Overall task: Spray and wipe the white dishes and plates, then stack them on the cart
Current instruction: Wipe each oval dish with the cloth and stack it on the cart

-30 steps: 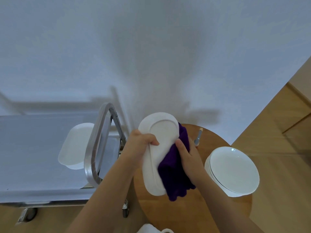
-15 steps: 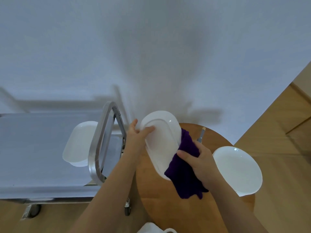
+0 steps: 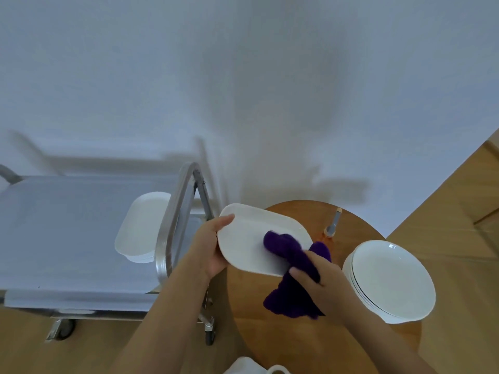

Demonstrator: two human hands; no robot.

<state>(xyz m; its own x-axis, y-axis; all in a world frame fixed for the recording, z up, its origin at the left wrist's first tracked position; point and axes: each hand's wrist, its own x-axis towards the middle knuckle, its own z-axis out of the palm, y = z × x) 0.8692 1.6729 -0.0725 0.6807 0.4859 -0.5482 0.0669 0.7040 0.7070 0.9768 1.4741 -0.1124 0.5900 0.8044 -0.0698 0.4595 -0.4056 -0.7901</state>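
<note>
My left hand (image 3: 212,248) grips the left end of a white oblong dish (image 3: 247,238), held face up over the round wooden table (image 3: 270,333). My right hand (image 3: 322,280) grips a purple cloth (image 3: 287,249) and presses it on the dish's right half. A stack of round white plates (image 3: 393,278) sits on the table's right side. Several white oblong dishes (image 3: 141,230) lie stacked on the metal cart (image 3: 67,238) at the left. A spray bottle (image 3: 332,225) stands on the table behind the dish.
The cart's steel handle (image 3: 172,225) rises between the cart top and the table. A white wall lies close behind both. A white object with a handle (image 3: 253,367) shows at the bottom edge. Wooden floor surrounds the table.
The dish has turned from nearly upright to lying flat and face up in my left hand. The cloth has moved from the dish's edge onto its upper surface.
</note>
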